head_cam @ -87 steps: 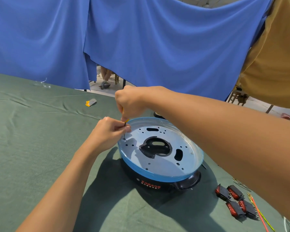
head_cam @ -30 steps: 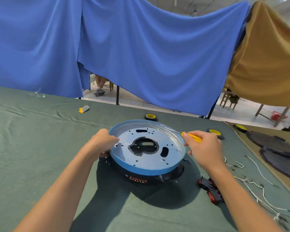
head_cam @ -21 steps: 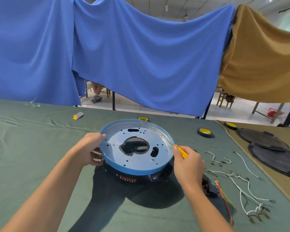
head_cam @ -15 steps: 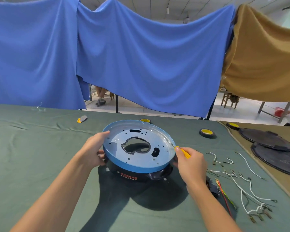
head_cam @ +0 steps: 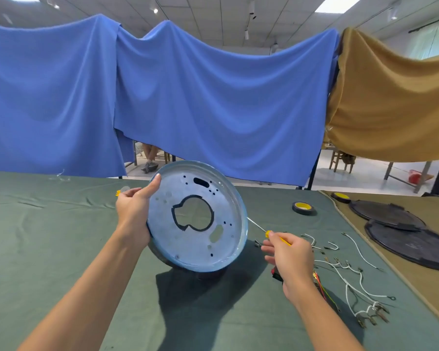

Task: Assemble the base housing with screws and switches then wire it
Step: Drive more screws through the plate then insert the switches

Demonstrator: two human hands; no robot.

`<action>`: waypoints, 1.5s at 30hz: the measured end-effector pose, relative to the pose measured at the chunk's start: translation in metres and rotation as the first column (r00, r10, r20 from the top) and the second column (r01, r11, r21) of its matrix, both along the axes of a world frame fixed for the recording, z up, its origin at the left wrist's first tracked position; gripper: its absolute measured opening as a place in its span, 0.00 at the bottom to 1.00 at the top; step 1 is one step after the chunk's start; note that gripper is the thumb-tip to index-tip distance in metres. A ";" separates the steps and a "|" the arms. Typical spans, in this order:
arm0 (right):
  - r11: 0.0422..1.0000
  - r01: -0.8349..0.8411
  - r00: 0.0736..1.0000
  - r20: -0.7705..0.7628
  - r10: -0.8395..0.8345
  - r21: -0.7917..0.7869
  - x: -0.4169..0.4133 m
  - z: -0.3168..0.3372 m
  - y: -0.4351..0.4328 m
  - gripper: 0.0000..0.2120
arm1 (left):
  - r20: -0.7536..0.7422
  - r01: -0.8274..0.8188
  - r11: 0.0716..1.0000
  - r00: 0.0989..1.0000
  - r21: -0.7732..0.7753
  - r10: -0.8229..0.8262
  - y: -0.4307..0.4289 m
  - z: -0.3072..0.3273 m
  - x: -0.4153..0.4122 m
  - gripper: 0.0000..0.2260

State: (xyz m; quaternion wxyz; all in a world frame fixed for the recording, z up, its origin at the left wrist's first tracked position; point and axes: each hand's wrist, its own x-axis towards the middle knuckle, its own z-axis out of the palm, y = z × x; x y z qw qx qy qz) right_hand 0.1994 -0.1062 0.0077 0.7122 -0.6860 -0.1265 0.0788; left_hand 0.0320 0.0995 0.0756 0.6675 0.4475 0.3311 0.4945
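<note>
Near right: white wires [head_cam: 350,282] with metal terminals lie loose. Right hand [head_cam: 288,254] pinches a thin yellow-handled screwdriver [head_cam: 276,236]. Left hand [head_cam: 133,214] grips the rim of the base housing [head_cam: 198,221], mid-table, tilted up. It is a round, dull metal plate with 1 big cutout. Probably mid screw stage; next move needs it turned to reach the switch openings. Far right: tape roll [head_cam: 304,208].

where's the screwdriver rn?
Head view, right of centre: the right hand holds the screwdriver just right of the tilted round plate, shaft pointing at its rim, with loose white wires on the table further right.
</note>
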 end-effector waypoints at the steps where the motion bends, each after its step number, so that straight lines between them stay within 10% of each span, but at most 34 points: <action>1: 1.000 -0.002 1.000 -0.013 0.002 0.012 -0.002 0.000 -0.001 0.06 | -0.004 -0.028 0.999 1.000 0.035 0.028 -0.002 0.004 -0.002 0.36; 13: 0.977 0.031 0.992 0.124 -0.005 -0.211 -0.027 -0.016 -0.009 0.05 | 0.002 -0.173 0.775 0.976 0.608 0.217 -0.024 0.025 -0.013 0.25; 21: 0.770 0.185 0.872 0.463 0.157 -0.611 -0.042 -0.032 -0.010 0.05 | -0.016 -0.081 0.159 0.849 0.984 0.527 -0.046 0.001 0.007 0.25; 27: 0.649 0.218 0.734 0.561 0.383 -0.729 -0.042 -0.034 -0.010 0.06 | 0.017 0.054 -0.114 0.840 0.992 0.543 -0.049 -0.023 0.015 0.26; 37: 0.449 0.056 0.710 0.352 0.610 -0.892 -0.013 -0.008 -0.008 0.06 | -0.141 0.336 -0.226 0.788 0.914 0.599 -0.022 -0.062 0.014 0.25; 45: 0.539 0.158 0.712 0.474 0.518 -0.827 0.030 -0.004 0.005 0.08 | -0.195 0.454 -0.315 0.775 0.833 0.601 0.012 -0.086 0.009 0.34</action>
